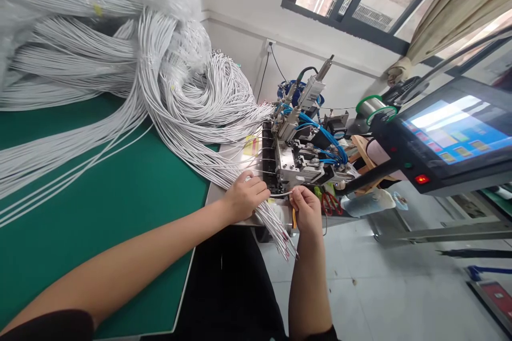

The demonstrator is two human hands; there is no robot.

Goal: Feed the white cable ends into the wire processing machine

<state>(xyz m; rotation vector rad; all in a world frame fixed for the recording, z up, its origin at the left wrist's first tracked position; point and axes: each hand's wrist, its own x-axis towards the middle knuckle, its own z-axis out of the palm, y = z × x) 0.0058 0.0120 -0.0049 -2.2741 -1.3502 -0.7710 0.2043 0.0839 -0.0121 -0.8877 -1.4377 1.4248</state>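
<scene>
My left hand [247,197] is closed over a bundle of thin white cables [208,162] at the table's right edge; the cable ends fan out below it, some with reddish tips. A single white cable [282,193] runs from near my left hand to my right hand [306,206], whose thumb and forefinger pinch it. Just beyond both hands stands a bench machine [294,162] with metal cylinders, blue air hoses and a black feed track [269,154]. Several cables lie across that track. Exactly what my left fingers grip is partly hidden.
Large heaps of white cables [80,58], partly in clear plastic, cover the far side of the green table [120,213]. A touch-screen monitor [452,133] on an arm stands at right, beside a solder wire spool [371,106]. Red-handled scissors [331,203] lie below the machine.
</scene>
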